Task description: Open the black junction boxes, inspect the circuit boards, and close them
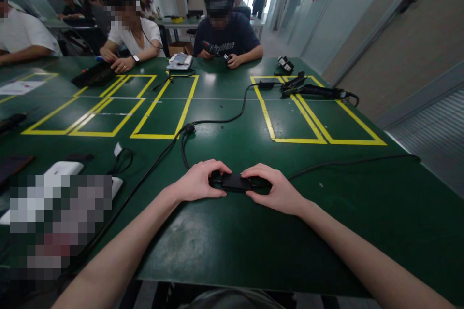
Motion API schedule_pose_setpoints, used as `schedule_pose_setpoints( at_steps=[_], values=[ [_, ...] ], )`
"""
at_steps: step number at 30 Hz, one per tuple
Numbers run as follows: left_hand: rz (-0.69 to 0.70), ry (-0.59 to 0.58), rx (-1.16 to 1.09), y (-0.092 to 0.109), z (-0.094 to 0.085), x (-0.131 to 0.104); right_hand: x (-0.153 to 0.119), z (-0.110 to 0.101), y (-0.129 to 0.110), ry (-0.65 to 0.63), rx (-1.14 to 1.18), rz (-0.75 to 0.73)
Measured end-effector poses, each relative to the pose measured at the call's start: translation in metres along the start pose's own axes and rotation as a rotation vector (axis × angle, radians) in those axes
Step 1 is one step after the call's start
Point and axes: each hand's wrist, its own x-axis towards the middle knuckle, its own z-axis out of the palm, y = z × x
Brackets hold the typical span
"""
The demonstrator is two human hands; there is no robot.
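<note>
A small black box (236, 182) with a cable at each end lies near the front of the green table (203, 246). My left hand (199, 181) has its thumb and fingertips on the box's left end. At the right end, my right hand (273, 188) pinches it between thumb and fingers. One black cable (326, 163) runs off to the right edge; another (183, 149) leaves the left side and curves up to a dark knot of cable (189, 129).
Yellow tape rectangles (268, 116) mark the table. Black cables and adapters (315, 91) lie at the back right. On the left are a white device (63, 169) and a blurred item (72, 222). Across the table sit a person in dark blue (232, 34) and others in white (148, 34).
</note>
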Motion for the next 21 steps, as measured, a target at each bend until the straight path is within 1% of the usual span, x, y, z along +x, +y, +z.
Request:
schedule_pose_setpoints(
  at_steps=[3,5,8,10,12,15,18,21],
  values=[
    [0.041,0.050,0.083,-0.002,0.005,-0.001,0.000,0.001,0.001,-0.012,-0.029,-0.063],
    [0.086,0.081,0.113,-0.001,0.007,-0.001,0.001,0.002,0.001,-0.040,-0.090,-0.097],
    [0.165,0.095,0.168,0.003,0.011,0.001,0.002,0.004,-0.001,-0.082,-0.222,-0.088],
    [0.197,0.079,0.256,0.008,0.014,0.003,0.003,0.006,-0.004,-0.101,-0.300,-0.079],
    [0.176,0.077,0.357,0.011,0.017,0.005,0.003,0.007,-0.006,-0.113,-0.366,-0.084],
    [0.166,0.023,0.466,0.013,0.018,0.007,0.004,0.007,-0.007,-0.123,-0.433,-0.096],
    [0.196,-0.042,0.490,0.014,0.017,0.006,0.004,0.004,-0.006,-0.147,-0.474,-0.123],
    [0.217,-0.059,0.497,0.017,0.016,0.004,0.004,0.002,-0.005,-0.154,-0.499,-0.176]
  ],
)
